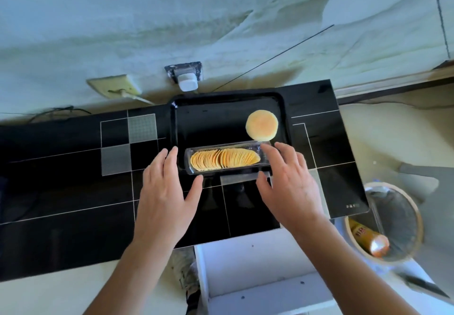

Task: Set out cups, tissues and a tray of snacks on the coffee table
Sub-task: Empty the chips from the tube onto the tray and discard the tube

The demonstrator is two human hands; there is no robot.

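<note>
A black rectangular tray [177, 123] lies on the glossy black coffee table [61, 191], against the wall. In its near part sits a clear plastic insert of stacked potato chips [224, 158]. A round pale bun [262, 124] rests in the tray's far right corner. My left hand [164, 191] hovers just left of the chip insert, fingers spread, holding nothing. My right hand [288, 184] hovers at the insert's right end, fingers apart and likewise holding nothing. No cups or tissues are in view.
A wall socket with a white plug [188, 82] and a beige outlet [115, 86] sit behind the table. A bin [390, 221] lined with a bag, holding an orange chip can [368, 239], stands at the right. A white open drawer [258, 273] lies below the table's near edge.
</note>
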